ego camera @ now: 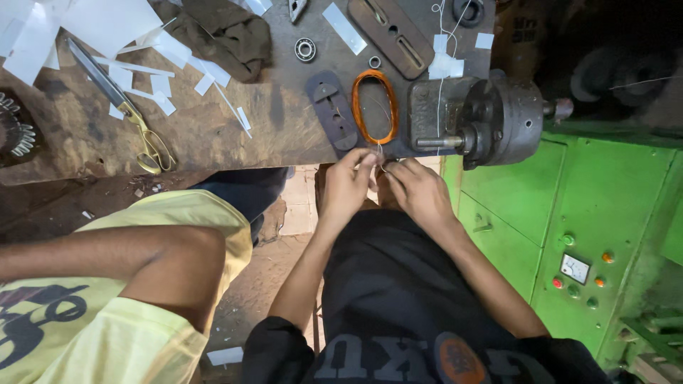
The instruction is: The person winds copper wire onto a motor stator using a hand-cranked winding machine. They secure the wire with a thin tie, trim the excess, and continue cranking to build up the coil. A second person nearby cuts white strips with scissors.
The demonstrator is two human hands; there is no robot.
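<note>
My left hand (348,186) and my right hand (420,190) meet at the front edge of the dark workbench (213,135). Both pinch a thin wire (380,155) between their fingertips. The wire leads up toward an oval coil of orange copper wire (374,107) that lies flat on the bench just beyond my fingers. A dark oval former plate (331,108) rests to the left of the coil. A grey winding machine head (484,117) with a short shaft stands right of the coil.
Another person in a yellow shirt (121,313) sits at my left, arm across. Brass-handled scissors (131,117), white paper strips (107,28), a dark rag (228,32), a bearing (305,49) and a slotted plate (391,32) lie on the bench. A green control cabinet (576,235) stands right.
</note>
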